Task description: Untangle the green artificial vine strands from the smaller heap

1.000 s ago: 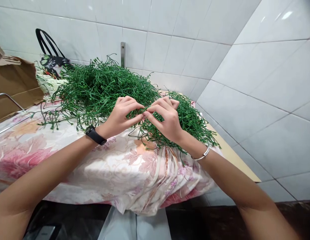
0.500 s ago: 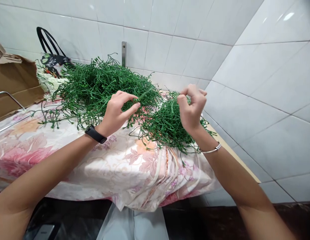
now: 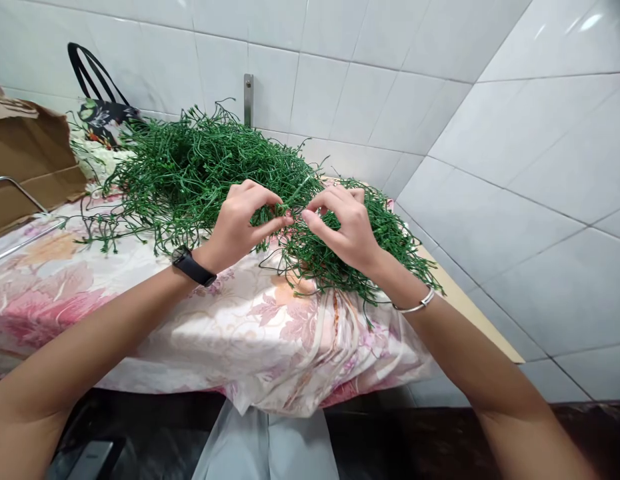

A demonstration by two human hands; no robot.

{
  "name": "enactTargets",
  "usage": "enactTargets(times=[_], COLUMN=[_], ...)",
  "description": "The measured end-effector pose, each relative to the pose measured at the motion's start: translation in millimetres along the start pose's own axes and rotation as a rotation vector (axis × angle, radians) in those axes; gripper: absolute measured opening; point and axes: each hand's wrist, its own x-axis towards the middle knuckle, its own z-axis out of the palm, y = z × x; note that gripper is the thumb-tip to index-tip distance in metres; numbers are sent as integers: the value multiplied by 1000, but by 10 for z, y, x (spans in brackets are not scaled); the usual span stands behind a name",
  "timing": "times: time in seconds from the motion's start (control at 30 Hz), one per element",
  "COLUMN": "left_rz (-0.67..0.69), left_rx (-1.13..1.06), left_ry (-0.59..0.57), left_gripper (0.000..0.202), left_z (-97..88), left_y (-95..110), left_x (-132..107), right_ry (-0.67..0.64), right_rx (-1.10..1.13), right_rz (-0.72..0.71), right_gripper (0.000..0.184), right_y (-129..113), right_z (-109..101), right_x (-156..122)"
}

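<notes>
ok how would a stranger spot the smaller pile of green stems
Start at the flowered tablecloth. Toward its right end, partly hidden by the right hand, lies the smaller green pile. Unlike the larger pile to its left, it lies nearer the corner of the tiled walls.

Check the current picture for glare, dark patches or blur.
Head view: bright glare on the right-side wall, near the top; head view: deep shadow beneath the floral tablecloth; head view: left hand and right hand look fairly sharp.
</notes>
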Motion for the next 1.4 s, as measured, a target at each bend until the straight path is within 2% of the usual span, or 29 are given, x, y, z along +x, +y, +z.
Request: enactTargets(times=[0.2,0.37,0.53,0.63,0.73,0.83,1.17,1.4], left_rz=[149,140,141,151,159,150,122,-62], left_rx=[14,-9,-50,-56,-52,-28,-1,-304], left_ry=[-60,-61,-94,-95,-78,-76,-105,-190], left_gripper=[16,14,12,12,15,18,19,17], left_z=[47,28,20,25,19,10,16,9], left_y=[39,38,55,51,40,45,58,60], left_x=[-44,-32,-31,-32,-28,-23,-32,-19], right_ry=[13,80,23,-33,-94,-151,-104,-140], right_rx=[69,131,284,498,749,872,872,861], right_rz=[-39,-34,-20,49,190,265,238,260], right_gripper=[28,22,20,20,23,22,18,16], right_y=[-153,-108,-81,-73,-72,-74,-48,-40], right_z=[30,33,0,-4,-2,-1,37,20], right_x=[-24,-24,2,15,18,16,13,14])
